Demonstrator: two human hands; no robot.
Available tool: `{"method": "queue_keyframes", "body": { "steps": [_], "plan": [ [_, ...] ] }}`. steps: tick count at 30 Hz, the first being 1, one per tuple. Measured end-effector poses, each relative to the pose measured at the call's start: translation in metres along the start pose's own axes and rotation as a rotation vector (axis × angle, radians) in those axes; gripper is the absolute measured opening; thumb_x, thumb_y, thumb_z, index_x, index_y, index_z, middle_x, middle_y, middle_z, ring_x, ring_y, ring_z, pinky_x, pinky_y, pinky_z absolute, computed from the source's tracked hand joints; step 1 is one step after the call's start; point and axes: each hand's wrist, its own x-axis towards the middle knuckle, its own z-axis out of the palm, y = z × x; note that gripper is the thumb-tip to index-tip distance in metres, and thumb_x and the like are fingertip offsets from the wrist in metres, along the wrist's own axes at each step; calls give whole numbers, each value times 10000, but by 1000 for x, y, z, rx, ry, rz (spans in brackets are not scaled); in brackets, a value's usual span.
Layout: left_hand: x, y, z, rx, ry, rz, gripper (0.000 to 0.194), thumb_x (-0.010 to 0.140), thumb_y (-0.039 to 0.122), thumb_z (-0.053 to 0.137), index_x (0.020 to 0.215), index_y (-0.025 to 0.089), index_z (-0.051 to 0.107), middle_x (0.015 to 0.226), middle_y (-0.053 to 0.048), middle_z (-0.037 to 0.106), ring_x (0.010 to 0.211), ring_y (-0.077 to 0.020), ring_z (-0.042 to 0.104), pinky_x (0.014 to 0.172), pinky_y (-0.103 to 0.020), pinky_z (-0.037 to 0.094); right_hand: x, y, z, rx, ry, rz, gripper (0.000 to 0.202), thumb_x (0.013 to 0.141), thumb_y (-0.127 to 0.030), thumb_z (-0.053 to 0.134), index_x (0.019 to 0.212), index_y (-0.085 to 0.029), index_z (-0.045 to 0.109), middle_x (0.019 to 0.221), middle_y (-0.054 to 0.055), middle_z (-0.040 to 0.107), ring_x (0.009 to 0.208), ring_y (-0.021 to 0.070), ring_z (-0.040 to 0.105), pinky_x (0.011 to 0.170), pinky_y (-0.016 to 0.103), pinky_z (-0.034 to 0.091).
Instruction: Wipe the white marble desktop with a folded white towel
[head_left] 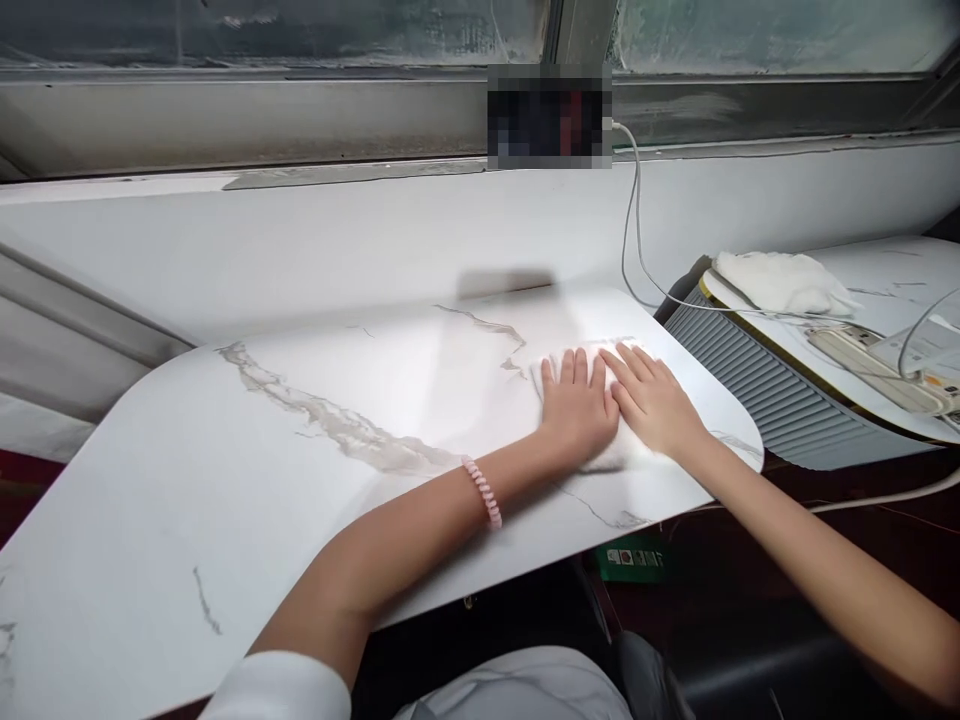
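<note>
A white cloth (611, 462) lies flat near the right end of the white marble-patterned table (360, 380). My left hand (577, 405) rests palm down on the cloth, its fingers stretched out and a little apart. Close beside it, my right hand (654, 400) also presses flat on the cloth, fingers extended to the upper left. The two hands touch or nearly touch at the thumbs. Much of the cloth is hidden under them. A pink coiled band (481, 492) circles my left wrist.
At the right stands a second surface with a ribbed grey side (765, 380), bearing a white fluffy cloth (784, 282) and a beige power strip (877, 370). A white cable (637, 220) hangs from a blurred-out object (550, 118) on the window ledge. Below the table is a green packet (631, 560).
</note>
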Motion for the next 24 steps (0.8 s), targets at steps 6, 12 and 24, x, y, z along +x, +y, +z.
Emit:
{"method": "queue_keyframes", "body": {
  "steps": [6, 12, 24],
  "plan": [
    [-55, 4, -5, 8, -29, 66, 574, 1036, 345, 237, 1553, 108, 312, 1631, -143, 272, 1524, -295, 192, 1236, -563, 148, -54, -28, -9, 29, 22, 15, 570, 1004, -374, 224, 1557, -291, 337, 1573, 80, 423, 1470, 320, 345, 1142, 614, 359],
    [-86, -13, -15, 31, -51, 85, 575, 1034, 333, 250, 1564, 111, 285, 1631, -156, 252, 1523, -305, 190, 1229, -575, 156, -66, -62, -10, -10, -11, 42, 577, 994, -358, 221, 1512, -211, 430, 1579, 115, 404, 1471, 324, 341, 1166, 577, 346],
    [-50, -63, -38, -113, -132, -110, 548, 1026, 290, 225, 1551, 156, 305, 1648, -92, 258, 1533, -235, 168, 1245, -517, 121, 7, -84, 3, 58, -18, -82, 546, 986, -322, 266, 1492, -217, 444, 1553, 127, 445, 1439, 345, 382, 1110, 620, 366]
  ]
}}
